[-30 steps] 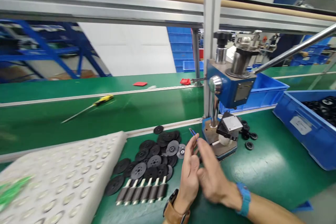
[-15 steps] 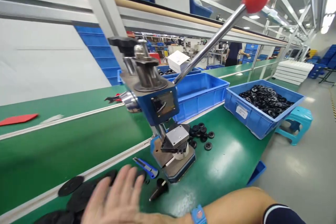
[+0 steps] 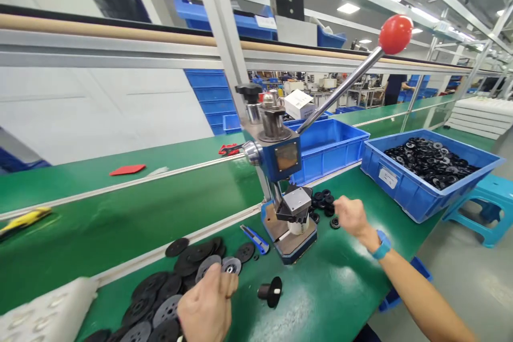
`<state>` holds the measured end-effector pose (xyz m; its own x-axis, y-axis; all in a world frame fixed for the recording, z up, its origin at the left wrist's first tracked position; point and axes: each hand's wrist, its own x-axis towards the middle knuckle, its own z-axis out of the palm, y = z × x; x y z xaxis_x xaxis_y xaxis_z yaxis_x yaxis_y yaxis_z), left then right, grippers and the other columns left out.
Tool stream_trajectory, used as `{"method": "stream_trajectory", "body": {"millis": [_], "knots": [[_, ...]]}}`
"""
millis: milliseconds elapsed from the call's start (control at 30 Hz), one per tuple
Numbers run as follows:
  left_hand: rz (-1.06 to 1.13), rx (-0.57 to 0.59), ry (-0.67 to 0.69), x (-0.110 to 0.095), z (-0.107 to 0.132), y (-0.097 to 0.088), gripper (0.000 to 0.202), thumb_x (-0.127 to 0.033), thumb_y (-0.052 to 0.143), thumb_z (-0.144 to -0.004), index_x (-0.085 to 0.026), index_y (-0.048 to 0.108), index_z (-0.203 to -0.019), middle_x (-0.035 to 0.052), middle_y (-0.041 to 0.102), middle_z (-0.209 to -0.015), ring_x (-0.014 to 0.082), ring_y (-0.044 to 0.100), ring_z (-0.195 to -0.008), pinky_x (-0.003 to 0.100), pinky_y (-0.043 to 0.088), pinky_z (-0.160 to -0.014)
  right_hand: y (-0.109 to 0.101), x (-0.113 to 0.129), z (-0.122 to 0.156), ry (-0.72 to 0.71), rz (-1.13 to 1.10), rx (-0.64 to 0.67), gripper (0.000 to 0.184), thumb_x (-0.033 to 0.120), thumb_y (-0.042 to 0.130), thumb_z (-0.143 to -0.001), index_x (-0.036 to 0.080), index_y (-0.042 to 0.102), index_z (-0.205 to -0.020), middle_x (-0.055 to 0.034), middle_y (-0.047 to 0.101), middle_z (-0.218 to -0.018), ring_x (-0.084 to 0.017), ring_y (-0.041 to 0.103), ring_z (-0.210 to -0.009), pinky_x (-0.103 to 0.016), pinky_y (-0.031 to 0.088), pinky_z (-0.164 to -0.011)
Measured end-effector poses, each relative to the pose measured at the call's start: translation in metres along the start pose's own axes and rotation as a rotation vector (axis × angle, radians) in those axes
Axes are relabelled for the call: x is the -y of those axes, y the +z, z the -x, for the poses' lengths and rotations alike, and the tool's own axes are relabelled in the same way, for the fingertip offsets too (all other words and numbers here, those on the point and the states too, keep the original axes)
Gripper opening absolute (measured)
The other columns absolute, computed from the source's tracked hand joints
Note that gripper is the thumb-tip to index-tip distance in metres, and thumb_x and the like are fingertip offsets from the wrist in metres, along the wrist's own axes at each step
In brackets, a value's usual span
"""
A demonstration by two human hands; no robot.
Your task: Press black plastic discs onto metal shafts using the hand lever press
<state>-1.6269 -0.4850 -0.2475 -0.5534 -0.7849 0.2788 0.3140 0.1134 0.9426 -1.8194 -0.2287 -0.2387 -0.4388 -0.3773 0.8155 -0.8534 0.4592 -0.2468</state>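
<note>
My left hand (image 3: 209, 302) is closed at the near edge of a pile of flat black discs (image 3: 154, 283). At its fingertips is a grey disc with a shiny hub (image 3: 231, 266), seemingly pinched, though the fingers hide part of it. My right hand (image 3: 353, 217), with a blue band on its wrist, is curled over the bench beside the small black wheels (image 3: 320, 200). What its fingers hold, if anything, is hidden. Between the hands stands a hand press (image 3: 280, 157) with a red-knobbed lever (image 3: 344, 85) raised and a metal block (image 3: 297, 200) low on it.
A blue utility knife (image 3: 255, 239) lies left of the press base. In front is a black disc with a stub (image 3: 274, 292). A blue bin of black wheels (image 3: 401, 192) sits at the right, another blue bin (image 3: 320, 165) behind the press. White foam tray (image 3: 50, 312) at lower left.
My right hand has swung from the disc pile, where its fingers were spread, over to the small wheels on the right, and is now curled. My left hand has come into view. The camera has turned left.
</note>
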Motion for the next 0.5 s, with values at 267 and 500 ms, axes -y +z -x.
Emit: {"method": "stream_trajectory", "body": {"millis": [267, 500], "knots": [[-0.638, 0.311, 0.278, -0.002, -0.014, -0.031, 0.041, -0.042, 0.038, -0.098, -0.02, 0.041, -0.063, -0.0017, 0.037, -0.056, 0.0121, 0.035, -0.051, 0.027, 0.029, -0.051, -0.001, -0.07, 0.033, 0.512, 0.243, 0.216, 0.037, 0.026, 0.025, -0.104, 0.013, 0.058, -0.115, -0.0099, 0.07, -0.084, -0.021, 0.067, -0.07, -0.03, 0.041, -0.066], [-0.999, 0.838, 0.258, -0.028, 0.011, -0.073, 0.043, -0.007, 0.028, -0.091, -0.017, 0.048, -0.128, 0.0043, 0.06, -0.093, 0.0158, 0.06, -0.075, 0.027, 0.043, -0.071, 0.009, -0.059, 0.031, 0.53, 0.345, 0.556, 0.048, 0.053, 0.046, -0.1, 0.02, 0.057, -0.133, -0.0126, 0.071, -0.108, -0.036, 0.068, -0.093, -0.037, 0.044, -0.07]]}}
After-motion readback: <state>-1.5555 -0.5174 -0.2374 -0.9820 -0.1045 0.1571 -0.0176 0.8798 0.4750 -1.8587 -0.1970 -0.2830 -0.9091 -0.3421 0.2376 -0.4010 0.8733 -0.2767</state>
